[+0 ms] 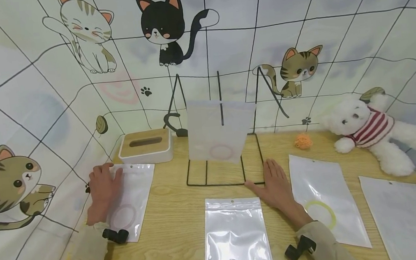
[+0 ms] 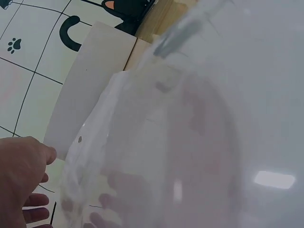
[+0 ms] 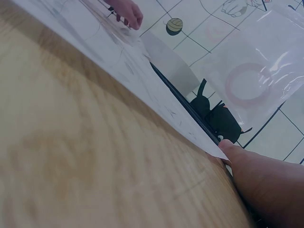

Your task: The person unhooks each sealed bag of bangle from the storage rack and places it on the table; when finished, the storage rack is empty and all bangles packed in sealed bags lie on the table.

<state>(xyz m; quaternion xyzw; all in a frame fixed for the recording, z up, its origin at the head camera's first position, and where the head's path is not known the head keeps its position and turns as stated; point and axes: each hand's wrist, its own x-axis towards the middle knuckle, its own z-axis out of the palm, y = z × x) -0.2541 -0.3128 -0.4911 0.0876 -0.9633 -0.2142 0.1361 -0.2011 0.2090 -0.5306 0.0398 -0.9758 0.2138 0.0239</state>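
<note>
At the table's left side my left hand [image 1: 103,188] rests over the upper left of a clear-fronted zip pouch [image 1: 143,193] holding a pale pink ring [image 1: 134,215]. In the left wrist view, the thumb [image 2: 45,149] stands apart from the fingers beside the blurred pouch. My right hand [image 1: 277,186] lies flat on the table, its thumb touching or close to the front right corner of a black wire stand [image 1: 216,184]. From that stand's middle hook hangs another pouch [image 1: 207,126] with a pink ring [image 1: 211,152]. Directly in front lies a shiny pouch [image 1: 234,222] with a whitish ring.
To the right lie a pouch [image 1: 318,178] with a yellow ring and a further white pouch [image 1: 404,212]. A tissue box [image 1: 147,158] with a wooden lid, an orange ball [image 1: 303,141] and a white plush bear [image 1: 373,132] stand along the back. Cat-printed cloth [image 1: 234,4] hangs behind.
</note>
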